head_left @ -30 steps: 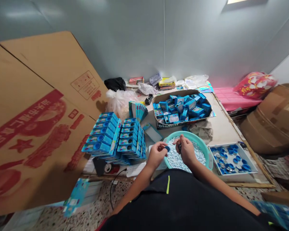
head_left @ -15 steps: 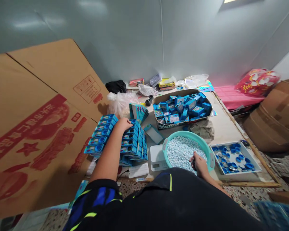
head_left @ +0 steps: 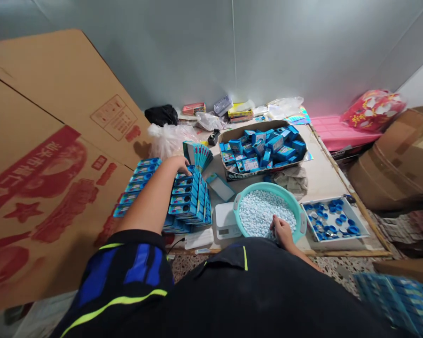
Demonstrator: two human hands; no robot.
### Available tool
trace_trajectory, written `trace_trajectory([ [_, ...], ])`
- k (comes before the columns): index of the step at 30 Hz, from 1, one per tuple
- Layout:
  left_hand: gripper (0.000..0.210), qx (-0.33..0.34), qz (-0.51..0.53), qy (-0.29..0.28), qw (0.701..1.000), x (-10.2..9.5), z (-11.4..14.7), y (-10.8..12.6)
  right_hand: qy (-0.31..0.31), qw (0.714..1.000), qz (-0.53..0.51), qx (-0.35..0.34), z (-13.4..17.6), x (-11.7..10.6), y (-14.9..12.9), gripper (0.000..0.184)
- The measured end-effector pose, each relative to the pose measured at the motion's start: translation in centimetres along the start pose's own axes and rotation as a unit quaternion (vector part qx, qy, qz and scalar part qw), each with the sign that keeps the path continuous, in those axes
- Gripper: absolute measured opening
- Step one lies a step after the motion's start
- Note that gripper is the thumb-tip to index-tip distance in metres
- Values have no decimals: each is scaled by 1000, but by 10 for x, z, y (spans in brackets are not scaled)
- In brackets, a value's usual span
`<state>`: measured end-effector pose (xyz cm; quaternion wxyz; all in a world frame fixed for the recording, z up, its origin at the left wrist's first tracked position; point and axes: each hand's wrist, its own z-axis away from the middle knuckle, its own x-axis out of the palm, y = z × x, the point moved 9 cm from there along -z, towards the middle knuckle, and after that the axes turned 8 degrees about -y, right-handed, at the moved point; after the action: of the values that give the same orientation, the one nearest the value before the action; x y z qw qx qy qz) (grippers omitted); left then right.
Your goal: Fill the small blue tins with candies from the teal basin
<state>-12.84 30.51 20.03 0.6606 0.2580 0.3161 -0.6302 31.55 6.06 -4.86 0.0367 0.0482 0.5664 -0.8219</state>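
My left hand rests at the back of a stack of blue boxes with round dark holes in their faces. Its fingers are curled down onto the rearmost box; whatever is between them is hidden. In the turquoise basin, my right hand is closed low over the pale blue pellets. The fingertips point into the pellets, and what they hold cannot be made out. Left of my left forearm stands another row of blue boxes, partly covered by the arm.
Behind the basin is a carton of loose small blue boxes. A white tray of blue caps lies at right, a white scale left of the basin. Fanned blue cards stand behind the stack. A large cardboard box fills the left.
The view has shifted slightly, moving the scene left and up. A dark item visible in my right hand before no longer shows. My left hand stays at the stack's back.
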Motion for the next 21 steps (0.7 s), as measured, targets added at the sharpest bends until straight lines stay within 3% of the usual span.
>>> trace_trajectory([
  [7, 90, -12, -47, -41, 998, -3, 3, 13, -21, 999, -10, -23, 5, 2, -10, 71],
  [12, 64, -21, -76, -36, 996, -19, 6, 37, -11, 998, -54, -22, 11, 4, -19, 67],
  [14, 53, -20, -79, -1, 997, -27, 19, 45, -1, 996, -92, -9, 13, 3, -19, 63],
  [17, 53, 16, -71, 109, 991, -28, 59, 71, 18, 984, -175, 27, 13, 3, -21, 60],
  [18, 54, 43, -61, 157, 985, -20, 76, 86, 24, 976, -212, 42, 11, 4, -23, 59],
  [20, 47, 121, -23, 223, 967, 16, 111, 128, 31, 953, -295, 68, 7, 11, -33, 56],
  [21, 39, 206, 70, 267, 939, 37, 130, 155, 29, 938, -338, 78, 4, 17, -41, 54],
])
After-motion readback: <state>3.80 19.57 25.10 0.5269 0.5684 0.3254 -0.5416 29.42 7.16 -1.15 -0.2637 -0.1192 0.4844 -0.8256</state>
